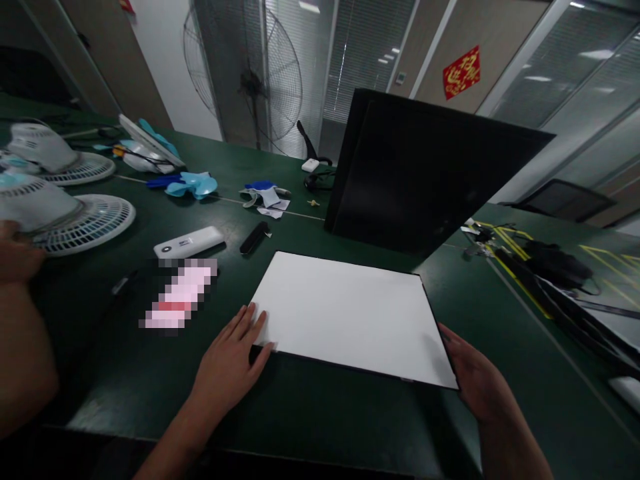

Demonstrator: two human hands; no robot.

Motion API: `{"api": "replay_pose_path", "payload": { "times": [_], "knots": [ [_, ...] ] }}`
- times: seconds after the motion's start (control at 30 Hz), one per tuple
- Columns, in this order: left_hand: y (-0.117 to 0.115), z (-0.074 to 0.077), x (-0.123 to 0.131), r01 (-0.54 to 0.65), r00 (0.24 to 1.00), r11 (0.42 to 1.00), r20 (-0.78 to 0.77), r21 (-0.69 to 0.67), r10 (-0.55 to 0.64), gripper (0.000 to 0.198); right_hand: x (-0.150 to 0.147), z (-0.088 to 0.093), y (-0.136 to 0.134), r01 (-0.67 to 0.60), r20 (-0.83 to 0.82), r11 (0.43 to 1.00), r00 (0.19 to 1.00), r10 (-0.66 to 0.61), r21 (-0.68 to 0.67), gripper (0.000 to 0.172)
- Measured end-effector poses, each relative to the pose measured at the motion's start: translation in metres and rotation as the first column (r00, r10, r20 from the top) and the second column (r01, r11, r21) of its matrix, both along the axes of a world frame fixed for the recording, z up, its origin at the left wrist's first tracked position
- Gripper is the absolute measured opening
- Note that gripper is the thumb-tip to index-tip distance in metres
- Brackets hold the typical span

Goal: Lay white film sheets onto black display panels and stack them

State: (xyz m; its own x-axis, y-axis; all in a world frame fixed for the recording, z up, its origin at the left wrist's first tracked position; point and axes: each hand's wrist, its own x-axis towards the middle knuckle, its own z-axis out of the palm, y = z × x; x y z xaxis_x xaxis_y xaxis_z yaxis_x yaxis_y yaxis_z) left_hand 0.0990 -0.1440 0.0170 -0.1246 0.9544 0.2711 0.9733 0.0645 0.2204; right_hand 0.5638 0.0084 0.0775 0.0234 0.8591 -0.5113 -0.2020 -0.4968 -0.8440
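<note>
A thin white rectangular panel with a narrow black edge lies in front of me on the dark green table; its exact kind is unclear. My left hand rests on its near left corner, fingers stretched over the white face and thumb at the near edge. Around the right edge, close to the near corner, my right hand grips the panel. Most of that hand's fingers are hidden behind or under the edge. Just beyond the panel a large black screen-like board stands tilted.
Another person's hand is at a white fan head on the left. A white power bank, a blurred-out pink item and a black box-cutter-like object lie left of the panel. Cables and yellow strips are at right.
</note>
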Motion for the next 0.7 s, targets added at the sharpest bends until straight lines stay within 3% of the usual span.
{"api": "replay_pose_path", "payload": {
  "times": [0.13, 0.2, 0.27, 0.37, 0.4, 0.47, 0.5, 0.57, 0.63, 0.7],
  "knots": [
    [0.0, -0.005, -0.003, 0.008, 0.999, 1.0, 0.048, 0.012, -0.009, 0.064, -0.006, -0.01, -0.012, -0.004, 0.024, 1.0, 1.0, 0.003, 0.018, 0.092],
    [-0.001, -0.001, -0.003, -0.009, 0.996, 0.997, 0.092, 0.08, 0.002, 0.06, -0.01, -0.016, -0.02, 0.019, 0.019, 0.999, 1.0, -0.02, 0.039, 0.098],
    [-0.005, 0.011, -0.001, -0.06, 0.991, 0.972, 0.131, 0.229, 0.031, 0.05, -0.012, -0.021, -0.026, 0.057, -0.006, 0.997, 0.998, -0.056, 0.053, 0.1],
    [-0.016, 0.036, 0.007, -0.099, 0.98, 0.892, 0.201, 0.44, 0.01, 0.018, -0.008, -0.023, -0.032, 0.116, -0.011, 0.992, 0.993, -0.115, 0.049, 0.099],
    [-0.02, 0.043, 0.012, -0.079, 0.967, 0.901, 0.251, 0.427, -0.034, 0.015, -0.004, -0.022, -0.034, 0.135, 0.0, 0.99, 0.991, -0.135, 0.04, 0.098],
    [-0.027, 0.054, 0.024, 0.024, 0.889, 0.979, 0.442, 0.204, -0.114, 0.03, 0.006, -0.021, -0.039, 0.168, 0.018, 0.986, 0.986, -0.168, 0.011, 0.098],
    [-0.029, 0.056, 0.031, 0.114, 0.806, 0.993, 0.583, 0.024, -0.107, 0.035, 0.012, -0.021, -0.042, 0.183, 0.025, 0.983, 0.983, -0.183, -0.004, 0.099],
    [-0.026, 0.053, 0.047, 0.343, 0.54, 0.906, 0.841, -0.246, 0.024, 0.037, 0.022, -0.024, -0.052, 0.211, 0.064, 0.978, 0.975, -0.211, 0.004, 0.101],
    [-0.014, 0.047, 0.064, 0.503, 0.191, 0.826, 0.965, -0.255, 0.182, 0.047, 0.033, -0.03, -0.065, 0.234, 0.149, 0.971, 0.96, -0.238, 0.046, 0.1],
    [0.008, 0.041, 0.083, 0.549, -0.085, 0.814, 0.955, -0.192, 0.283, 0.066, 0.047, -0.038, -0.081, 0.259, 0.252, 0.962, 0.929, -0.272, 0.084, 0.096]
  ]
}}
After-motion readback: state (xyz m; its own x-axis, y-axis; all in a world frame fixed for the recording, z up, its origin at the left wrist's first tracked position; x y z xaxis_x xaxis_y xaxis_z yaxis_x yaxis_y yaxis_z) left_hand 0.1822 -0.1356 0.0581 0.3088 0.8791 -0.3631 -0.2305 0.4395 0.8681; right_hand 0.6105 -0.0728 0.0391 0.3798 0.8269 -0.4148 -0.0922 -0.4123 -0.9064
